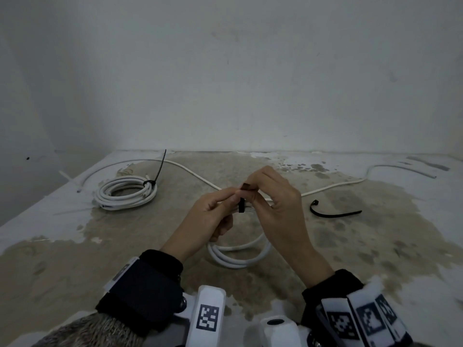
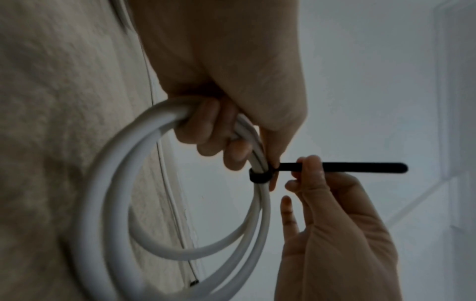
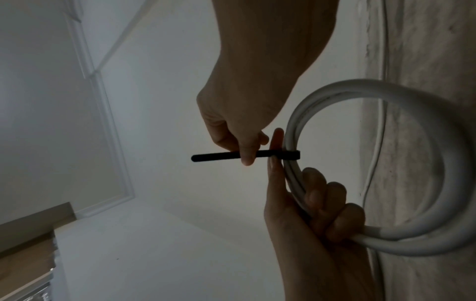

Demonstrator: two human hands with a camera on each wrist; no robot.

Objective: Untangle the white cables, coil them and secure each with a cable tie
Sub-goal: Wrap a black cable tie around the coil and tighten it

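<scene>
A small coil of white cable point(image 1: 238, 259) is held up off the table in front of me. My left hand point(image 1: 213, 214) grips one side of the coil point(image 2: 108, 183), fingers curled round the strands. A black cable tie point(image 1: 241, 206) is looped round those strands just past the left fingers. The tie's tail point(image 2: 360, 168) sticks out sideways. My right hand point(image 1: 250, 191) pinches that tail point(image 3: 216, 157) between thumb and forefinger, close to the tie's head. The right wrist view shows the left hand point(image 3: 309, 193) below the coil point(image 3: 438, 224).
On the table at the left lies another white coil point(image 1: 125, 194), bound with a black tie point(image 1: 160, 166) whose tail points up. A loose white cable point(image 1: 338, 186) snakes across the back of the stained table. A spare black tie point(image 1: 333, 212) lies to the right. A wall stands behind.
</scene>
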